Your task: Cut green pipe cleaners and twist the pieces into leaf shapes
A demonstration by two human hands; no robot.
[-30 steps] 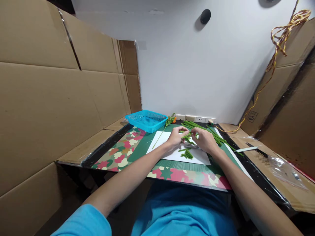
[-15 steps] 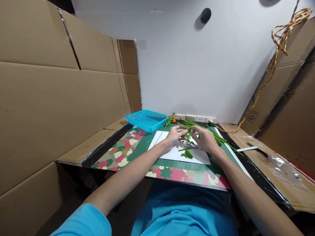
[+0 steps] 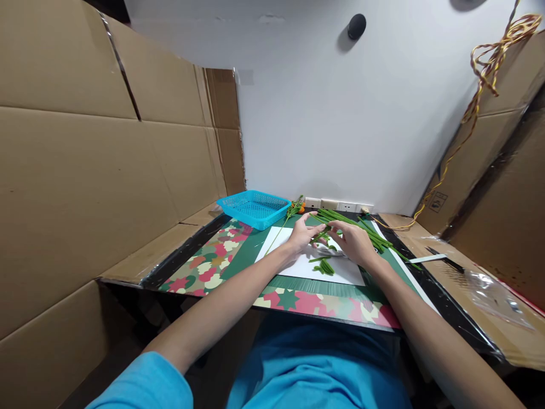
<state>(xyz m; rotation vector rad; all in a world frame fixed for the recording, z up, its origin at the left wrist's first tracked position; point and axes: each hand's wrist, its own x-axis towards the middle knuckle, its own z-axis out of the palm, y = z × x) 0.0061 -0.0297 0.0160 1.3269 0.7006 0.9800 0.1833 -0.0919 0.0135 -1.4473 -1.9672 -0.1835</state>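
Over a white sheet of paper (image 3: 293, 268), my left hand (image 3: 301, 236) and my right hand (image 3: 351, 242) meet, fingertips pinched together on a green pipe cleaner (image 3: 320, 234). The fingers hide part of it. Short bent pieces of green pipe cleaner (image 3: 326, 267) lie on the paper just below the hands, with more under the fingers. A greyish, shiny object (image 3: 331, 251) rests beneath my right hand, mostly covered, and its kind is unclear. Behind my right hand spreads a bundle of long green pipe cleaners (image 3: 343, 217).
At the back left stands a blue plastic basket (image 3: 255, 220). Beside it lies an orange flower (image 3: 301, 208) on a green stem. A black-handled tool (image 3: 452, 263), a white strip (image 3: 428, 258) and a clear plastic bag (image 3: 496, 295) lie at right. Cardboard walls flank the table.
My left fingers have shifted slightly, with one finger raised a little higher. Both hands keep their pinch on the green pipe cleaner, and the surroundings look the same.
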